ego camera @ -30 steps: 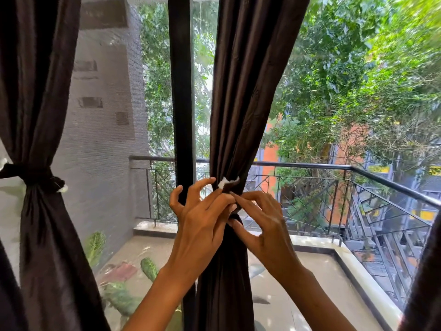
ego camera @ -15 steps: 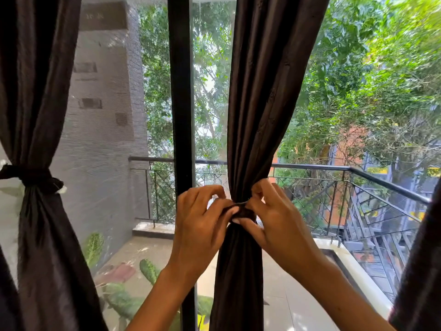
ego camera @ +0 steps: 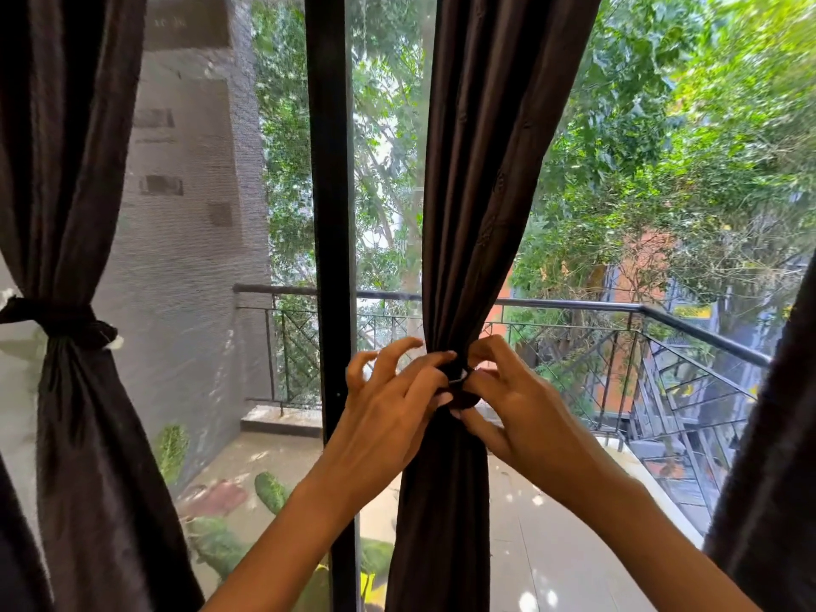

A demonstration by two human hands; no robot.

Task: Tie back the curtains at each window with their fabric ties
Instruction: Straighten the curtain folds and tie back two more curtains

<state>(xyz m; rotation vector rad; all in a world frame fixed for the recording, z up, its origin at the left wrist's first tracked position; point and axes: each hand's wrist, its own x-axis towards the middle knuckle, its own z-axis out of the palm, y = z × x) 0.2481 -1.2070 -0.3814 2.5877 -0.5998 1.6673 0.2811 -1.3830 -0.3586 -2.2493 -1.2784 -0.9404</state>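
Both hands, the left hand [ego camera: 388,413] and right hand [ego camera: 525,408], pinch the fabric tie [ego camera: 459,382] around the middle curtain [ego camera: 477,214]. Left of them, another curtain [ego camera: 75,435] hangs tied; the one at far right [ego camera: 777,435] looks loose.

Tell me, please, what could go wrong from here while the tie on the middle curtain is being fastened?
Both hands, left hand and right hand, pinch the fabric tie at its join; if either lets go before it is secured, the tie could slip and the middle curtain fall open. The gathered bundle might also end up uneven with the left curtain, whose own tie appears to sit higher.
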